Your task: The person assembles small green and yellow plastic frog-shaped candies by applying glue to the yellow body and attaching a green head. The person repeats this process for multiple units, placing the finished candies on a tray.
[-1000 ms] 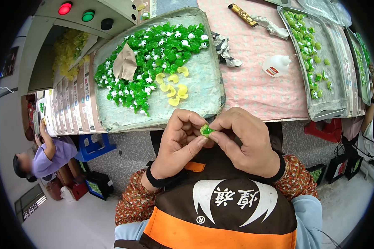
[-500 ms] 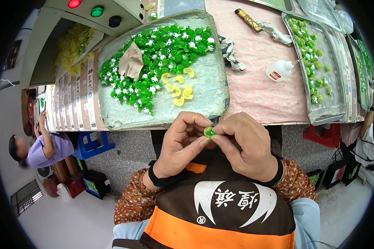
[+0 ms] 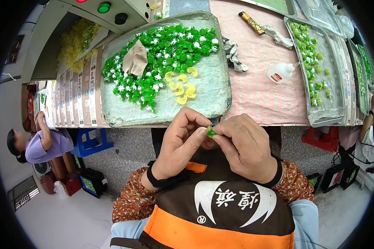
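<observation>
Between the fingertips of both hands is a small green plastic piece point(image 3: 211, 132), held just in front of the table edge. My left hand point(image 3: 179, 143) pinches it from one side with thumb and forefinger. From the other side my right hand point(image 3: 244, 145) grips it, also by thumb and forefinger. The fingers cover much of the piece. Beyond the hands lies a cloth-lined tray point(image 3: 124, 110) with a heap of green and white plastic pieces point(image 3: 183, 45). A beige cloth scrap point(image 3: 135, 58) rests on the heap, and several yellow curved pieces point(image 3: 180, 89) lie beside it.
On the pink cloth point(image 3: 257, 99) are a white squeeze bottle point(image 3: 280, 72), a dark and gold tube point(image 3: 251, 23) and a crumpled rag point(image 3: 235, 56). A metal tray point(image 3: 328, 112) of green pieces stands at right. Blue stool point(image 3: 91, 143) and another person point(image 3: 50, 143) are at left.
The view has shifted slightly, so the tray and table sit a little farther right. Both hands keep hold of the green piece, with the left thumb moved higher against it.
</observation>
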Demonstrator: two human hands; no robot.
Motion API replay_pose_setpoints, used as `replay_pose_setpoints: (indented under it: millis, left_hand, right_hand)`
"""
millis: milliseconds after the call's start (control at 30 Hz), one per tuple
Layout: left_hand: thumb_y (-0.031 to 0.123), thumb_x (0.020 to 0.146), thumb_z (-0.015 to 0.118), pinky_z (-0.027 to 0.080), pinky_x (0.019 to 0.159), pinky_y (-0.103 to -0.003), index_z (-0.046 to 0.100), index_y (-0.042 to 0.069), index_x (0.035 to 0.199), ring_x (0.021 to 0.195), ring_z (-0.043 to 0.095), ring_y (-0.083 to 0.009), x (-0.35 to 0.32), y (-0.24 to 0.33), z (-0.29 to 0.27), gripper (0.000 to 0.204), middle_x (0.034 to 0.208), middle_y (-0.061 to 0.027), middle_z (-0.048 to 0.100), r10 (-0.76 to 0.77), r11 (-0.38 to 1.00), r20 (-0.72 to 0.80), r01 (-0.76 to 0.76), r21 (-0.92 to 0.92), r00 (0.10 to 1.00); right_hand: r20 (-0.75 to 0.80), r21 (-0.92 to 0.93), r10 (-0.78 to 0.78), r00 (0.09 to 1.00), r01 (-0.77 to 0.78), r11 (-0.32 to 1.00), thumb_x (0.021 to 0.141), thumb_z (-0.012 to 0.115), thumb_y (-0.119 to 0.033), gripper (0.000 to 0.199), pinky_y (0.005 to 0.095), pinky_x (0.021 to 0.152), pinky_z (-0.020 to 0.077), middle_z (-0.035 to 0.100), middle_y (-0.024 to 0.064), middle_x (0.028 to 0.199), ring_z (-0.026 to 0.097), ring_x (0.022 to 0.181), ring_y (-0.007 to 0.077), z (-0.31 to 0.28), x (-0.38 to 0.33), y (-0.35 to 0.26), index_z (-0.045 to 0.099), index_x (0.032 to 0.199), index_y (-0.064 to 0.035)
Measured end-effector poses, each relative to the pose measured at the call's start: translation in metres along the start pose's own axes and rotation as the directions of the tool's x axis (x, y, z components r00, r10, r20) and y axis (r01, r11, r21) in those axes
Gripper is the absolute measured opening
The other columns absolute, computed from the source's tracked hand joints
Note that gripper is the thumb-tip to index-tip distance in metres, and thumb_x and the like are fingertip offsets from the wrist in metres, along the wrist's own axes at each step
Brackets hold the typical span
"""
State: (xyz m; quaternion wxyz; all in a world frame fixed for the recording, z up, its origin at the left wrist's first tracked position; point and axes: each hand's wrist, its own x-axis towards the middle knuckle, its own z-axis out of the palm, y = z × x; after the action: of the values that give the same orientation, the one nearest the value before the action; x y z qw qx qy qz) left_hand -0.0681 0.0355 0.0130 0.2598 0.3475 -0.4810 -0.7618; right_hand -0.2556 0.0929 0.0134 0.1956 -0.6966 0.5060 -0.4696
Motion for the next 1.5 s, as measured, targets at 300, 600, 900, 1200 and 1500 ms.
replay_pose_setpoints:
  millis: [300, 600, 900, 1200, 1500]
  left_hand:
    - [0.004, 0.101, 0.055, 0.056, 0.079, -0.023, 0.048, 0.001, 0.11, 0.089, 0.065, -0.0075, -0.004, 0.0, 0.002, 0.012, 0.101, -0.0068, 0.063, 0.01, 0.999, -0.039, -0.008, 0.053, 0.999]
    - [0.001, 0.101, 0.051, 0.054, 0.08, -0.024, 0.049, 0.001, 0.113, 0.088, 0.064, -0.0082, -0.007, -0.003, -0.001, 0.012, 0.101, -0.0062, 0.063, 0.018, 0.997, -0.05, -0.013, 0.08, 0.999]
    - [0.001, 0.099, 0.054, 0.053, 0.083, -0.025, 0.046, 0.002, 0.119, 0.092, 0.062, -0.0091, -0.01, -0.004, -0.002, 0.022, 0.107, -0.006, 0.06, 0.047, 0.996, 0.0, -0.046, 0.08, 0.999]
    - [-0.001, 0.096, 0.056, 0.055, 0.081, -0.026, 0.044, 0.003, 0.117, 0.095, 0.061, -0.0089, -0.009, -0.012, 0.002, 0.024, 0.107, -0.0058, 0.057, 0.125, 0.99, -0.038, -0.123, 0.064, 0.991]
    - [-0.004, 0.098, 0.05, 0.055, 0.083, -0.028, 0.044, 0.003, 0.121, 0.094, 0.062, -0.0104, -0.009, -0.005, -0.001, 0.024, 0.111, -0.0077, 0.057, 0.018, 0.999, 0.028, -0.017, -0.03, 0.999]
  right_hand:
    - [0.006, 0.016, -0.005, 1.0, 0.005, 1.0, 0.078, 0.072, 0.006, 0.028, 0.0391, 0.064, 0.0513, 0.062, 0.0131, 0.087, 0.062, 0.074, 0.0309, 0.004, 0.0, -0.003, 0.059, 0.102, 0.002]
    - [0.01, 0.16, 0.157, 0.988, -0.157, 0.975, 0.079, 0.071, 0.007, 0.023, 0.0386, 0.065, 0.0526, 0.065, 0.0141, 0.086, 0.065, 0.074, 0.032, 0.002, -0.003, -0.004, 0.061, 0.099, 0.0009]
    - [-0.041, 0.205, 0.161, 0.986, -0.15, 0.967, 0.081, 0.071, 0.006, 0.019, 0.0375, 0.064, 0.0509, 0.065, 0.0133, 0.083, 0.064, 0.072, 0.0307, 0.002, -0.001, -0.004, 0.063, 0.096, -0.0001]
    - [-0.043, 0.181, 0.108, 0.993, -0.099, 0.979, 0.079, 0.071, 0.007, 0.02, 0.0382, 0.061, 0.0493, 0.063, 0.0128, 0.08, 0.063, 0.069, 0.0302, 0.007, -0.001, -0.003, 0.062, 0.095, -0.0006]
    - [-0.049, 0.201, 0.169, 0.984, -0.156, 0.967, 0.08, 0.071, 0.006, 0.017, 0.0374, 0.06, 0.0496, 0.063, 0.0126, 0.079, 0.063, 0.068, 0.03, 0.006, -0.001, -0.004, 0.062, 0.093, -0.0002]
